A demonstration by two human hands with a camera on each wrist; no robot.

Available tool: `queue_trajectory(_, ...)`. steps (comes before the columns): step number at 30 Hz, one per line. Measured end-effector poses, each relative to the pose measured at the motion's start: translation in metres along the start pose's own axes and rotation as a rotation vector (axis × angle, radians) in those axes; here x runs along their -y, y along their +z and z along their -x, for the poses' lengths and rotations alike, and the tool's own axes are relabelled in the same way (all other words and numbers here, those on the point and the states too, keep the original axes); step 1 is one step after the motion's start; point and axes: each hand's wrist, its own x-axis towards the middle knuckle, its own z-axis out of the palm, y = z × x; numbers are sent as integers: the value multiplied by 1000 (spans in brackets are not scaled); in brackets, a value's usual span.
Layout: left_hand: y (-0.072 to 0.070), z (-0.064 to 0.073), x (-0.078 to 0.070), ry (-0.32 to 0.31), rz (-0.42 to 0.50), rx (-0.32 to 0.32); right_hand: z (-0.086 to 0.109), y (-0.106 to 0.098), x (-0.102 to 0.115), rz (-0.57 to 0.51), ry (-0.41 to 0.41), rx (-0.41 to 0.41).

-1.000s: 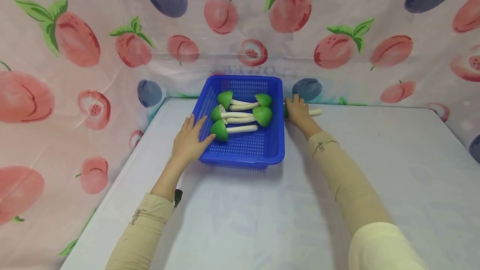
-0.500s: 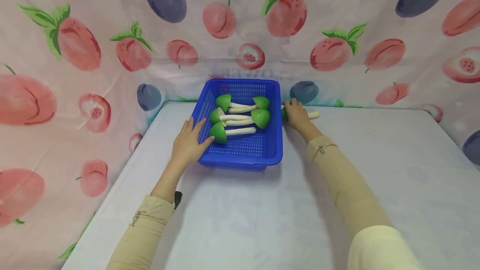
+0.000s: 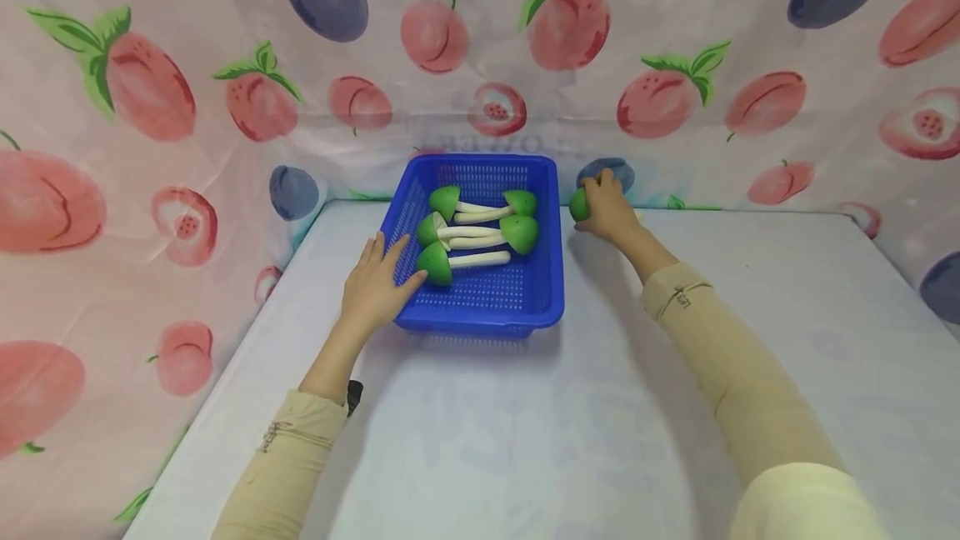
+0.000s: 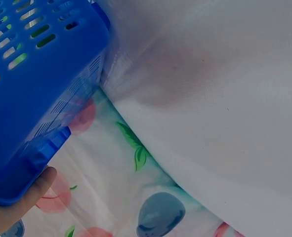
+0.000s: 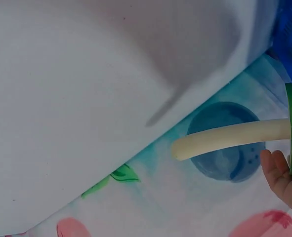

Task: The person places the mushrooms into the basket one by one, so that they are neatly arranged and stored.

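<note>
My right hand [image 3: 609, 208] grips a toy mushroom by its green cap [image 3: 580, 205], just right of the blue basket [image 3: 557, 273]. In the right wrist view its pale stem [image 5: 234, 138] sticks out away from the fingers, and a shadow of it falls on the table. Spread, fairly straight fingers of my left hand [image 3: 375, 286] rest at the basket's left rim, the thumb reaching over it. Inside lie several similar mushrooms [image 3: 519, 233], green caps at either side and stems across the middle. In the left wrist view a fingertip [image 4: 48, 174] touches the rim.
A white-covered table [image 3: 480, 440] carries the basket near its back edge. Behind and to the left hangs a cloth [image 3: 450, 107] printed with peaches and dark blue fruit. A black object [image 3: 355, 397] shows at my left wrist.
My right hand has lifted the mushroom from the table beside the basket, rising slightly and turning it so the stem is mostly hidden from the head view. The left hand stays at the rim.
</note>
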Motion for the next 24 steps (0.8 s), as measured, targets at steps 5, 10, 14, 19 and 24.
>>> queue_trajectory(5,1,-1,2,-2,-1,2,5,-11,2,-14,-3,-36)
queue_trajectory(10,1,-2,1,9,-1,-5,10,-21,3,-29,-19,-53)
queue_trajectory(14,1,-2,0,10,-7,2,15,-28,4,-50,-41,-76)
queue_trajectory(19,0,-1,0,4,-11,8,21,-36,11,-96,-74,-96)
queue_trajectory(24,0,-1,-1,5,-8,8,28,-44,20,-112,-114,-114)
